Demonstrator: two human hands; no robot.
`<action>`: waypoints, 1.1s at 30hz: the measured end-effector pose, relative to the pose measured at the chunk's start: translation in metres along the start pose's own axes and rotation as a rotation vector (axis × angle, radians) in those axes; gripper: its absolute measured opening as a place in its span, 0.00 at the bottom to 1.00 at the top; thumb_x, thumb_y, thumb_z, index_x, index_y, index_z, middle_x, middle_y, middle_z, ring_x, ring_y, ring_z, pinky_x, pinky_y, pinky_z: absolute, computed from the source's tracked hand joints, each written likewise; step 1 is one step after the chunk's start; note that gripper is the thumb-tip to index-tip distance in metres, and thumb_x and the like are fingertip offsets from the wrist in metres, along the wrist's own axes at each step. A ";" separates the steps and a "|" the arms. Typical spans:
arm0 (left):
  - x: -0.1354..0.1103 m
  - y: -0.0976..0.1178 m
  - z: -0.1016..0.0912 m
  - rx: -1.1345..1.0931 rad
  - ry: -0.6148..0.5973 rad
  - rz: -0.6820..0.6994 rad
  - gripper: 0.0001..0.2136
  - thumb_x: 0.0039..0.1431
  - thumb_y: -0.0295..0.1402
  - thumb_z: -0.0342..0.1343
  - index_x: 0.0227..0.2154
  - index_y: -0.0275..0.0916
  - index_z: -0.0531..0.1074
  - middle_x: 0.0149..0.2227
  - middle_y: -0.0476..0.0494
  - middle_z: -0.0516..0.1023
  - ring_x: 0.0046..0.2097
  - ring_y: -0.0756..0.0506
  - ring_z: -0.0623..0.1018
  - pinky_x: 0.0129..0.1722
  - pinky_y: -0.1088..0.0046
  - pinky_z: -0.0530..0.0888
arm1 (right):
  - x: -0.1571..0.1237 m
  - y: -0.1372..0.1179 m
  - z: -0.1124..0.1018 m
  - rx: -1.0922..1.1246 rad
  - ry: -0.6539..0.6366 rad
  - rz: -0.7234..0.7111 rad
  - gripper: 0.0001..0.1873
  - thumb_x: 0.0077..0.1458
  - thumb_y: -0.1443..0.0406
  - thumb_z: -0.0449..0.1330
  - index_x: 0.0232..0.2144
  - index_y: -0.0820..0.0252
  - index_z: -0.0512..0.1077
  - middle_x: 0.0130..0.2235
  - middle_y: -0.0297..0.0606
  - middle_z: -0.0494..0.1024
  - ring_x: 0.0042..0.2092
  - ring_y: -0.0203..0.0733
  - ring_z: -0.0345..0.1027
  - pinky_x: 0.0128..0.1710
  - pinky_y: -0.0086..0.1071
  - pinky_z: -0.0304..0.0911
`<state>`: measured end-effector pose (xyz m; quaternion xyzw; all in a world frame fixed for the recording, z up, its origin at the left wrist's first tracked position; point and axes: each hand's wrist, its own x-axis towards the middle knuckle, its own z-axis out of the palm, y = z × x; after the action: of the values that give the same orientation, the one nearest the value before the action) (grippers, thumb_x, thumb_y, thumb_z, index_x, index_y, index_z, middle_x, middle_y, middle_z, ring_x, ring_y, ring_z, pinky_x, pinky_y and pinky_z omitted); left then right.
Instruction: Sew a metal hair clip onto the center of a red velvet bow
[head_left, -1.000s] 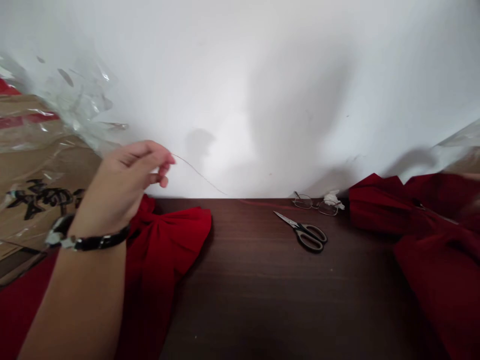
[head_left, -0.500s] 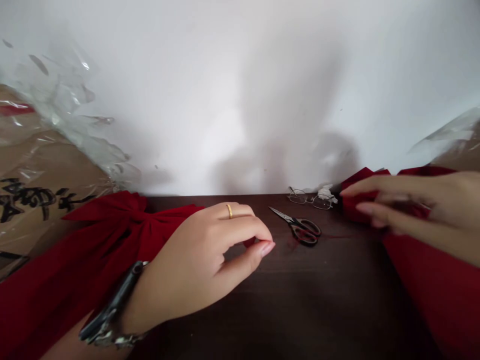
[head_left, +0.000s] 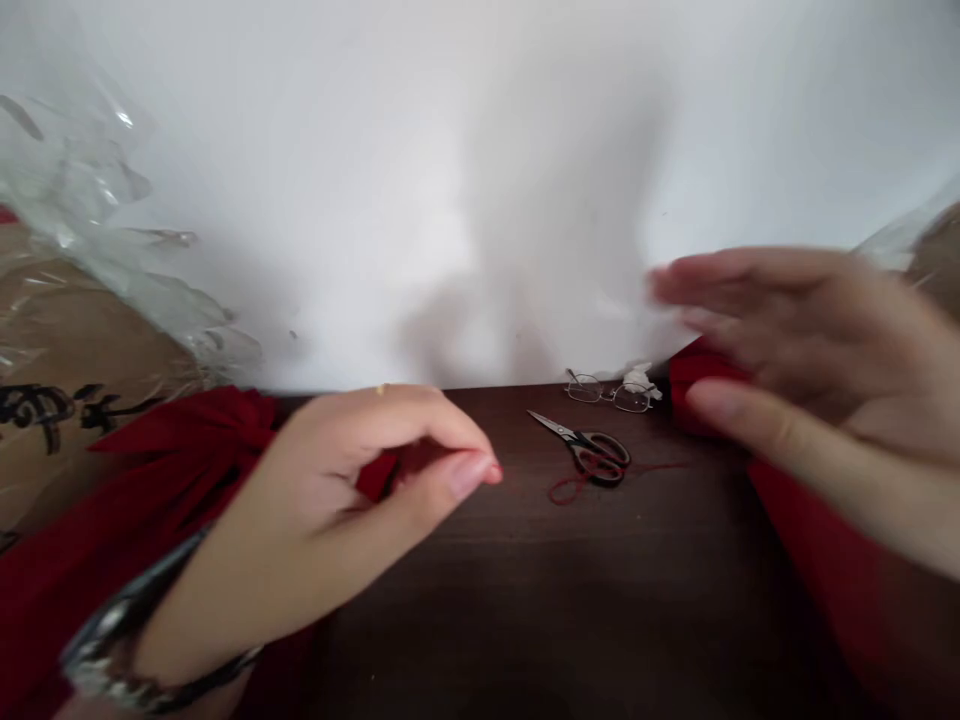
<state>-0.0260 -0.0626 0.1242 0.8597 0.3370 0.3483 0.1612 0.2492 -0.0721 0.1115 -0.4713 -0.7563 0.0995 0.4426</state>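
My left hand (head_left: 337, 520) hovers low over the dark wooden table (head_left: 570, 610), thumb and forefinger pinched together; what they hold is too small to see. It wears a ring and a wrist bracelet. Behind it lies a red pleated fabric piece (head_left: 142, 480). My right hand (head_left: 802, 350) is blurred by motion, its fingers stretched out above a second red fabric piece (head_left: 832, 570) at the right. A loose curl of red thread (head_left: 571, 487) lies on the table next to black-handled scissors (head_left: 589, 452).
A pair of glasses (head_left: 611, 393) and a small white crumpled scrap (head_left: 637, 380) lie against the white wall. At the left, a cardboard box (head_left: 60, 410) with black lettering stands under crinkled clear plastic film (head_left: 97, 230).
My left hand came down from the raised pull of the thread to the table, still pinched. My right hand came into view and lifted off the red fabric. Thread now lies by the scissors.
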 end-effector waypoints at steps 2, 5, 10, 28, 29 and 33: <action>0.002 0.001 0.014 0.036 -0.046 0.011 0.06 0.60 0.28 0.55 0.29 0.44 0.74 0.26 0.56 0.76 0.26 0.55 0.73 0.25 0.82 0.68 | -0.006 -0.017 0.024 0.326 -0.305 -0.003 0.32 0.59 0.63 0.58 0.62 0.43 0.52 0.60 0.36 0.64 0.60 0.41 0.61 0.59 0.36 0.62; 0.001 0.001 0.029 0.098 -0.075 0.061 0.06 0.59 0.25 0.56 0.31 0.43 0.75 0.28 0.55 0.76 0.30 0.54 0.74 0.31 0.80 0.69 | -0.012 -0.027 0.050 0.626 -0.562 0.114 0.36 0.58 0.68 0.59 0.62 0.41 0.48 0.55 0.35 0.67 0.53 0.37 0.67 0.51 0.32 0.69; -0.004 0.003 0.030 0.124 -0.060 0.083 0.05 0.57 0.25 0.58 0.31 0.42 0.75 0.28 0.55 0.76 0.31 0.54 0.74 0.32 0.80 0.69 | -0.009 -0.024 0.055 0.660 -0.596 0.263 0.18 0.59 0.64 0.59 0.51 0.50 0.63 0.38 0.33 0.71 0.32 0.30 0.64 0.28 0.23 0.63; 0.005 -0.005 0.012 -0.181 -0.187 -0.170 0.06 0.56 0.26 0.56 0.31 0.43 0.77 0.28 0.53 0.80 0.26 0.54 0.76 0.18 0.85 0.67 | 0.000 -0.020 0.037 0.613 -0.510 0.204 0.07 0.60 0.64 0.59 0.30 0.58 0.68 0.21 0.28 0.62 0.23 0.25 0.53 0.21 0.18 0.51; 0.005 -0.004 0.013 -0.192 -0.201 -0.182 0.06 0.56 0.26 0.56 0.31 0.43 0.77 0.28 0.53 0.80 0.27 0.53 0.77 0.19 0.85 0.68 | -0.001 -0.020 0.037 0.628 -0.513 0.208 0.07 0.61 0.63 0.58 0.30 0.58 0.68 0.21 0.28 0.62 0.23 0.25 0.53 0.21 0.19 0.51; 0.003 -0.002 0.016 -0.265 -0.271 -0.198 0.08 0.55 0.24 0.56 0.32 0.43 0.77 0.29 0.54 0.81 0.30 0.52 0.80 0.25 0.83 0.74 | -0.004 -0.020 0.038 0.644 -0.481 0.267 0.09 0.61 0.59 0.57 0.32 0.58 0.67 0.21 0.28 0.60 0.22 0.27 0.49 0.19 0.22 0.46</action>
<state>-0.0141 -0.0594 0.1129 0.8329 0.3461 0.2531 0.3499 0.2084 -0.0755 0.0986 -0.3661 -0.7006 0.4945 0.3614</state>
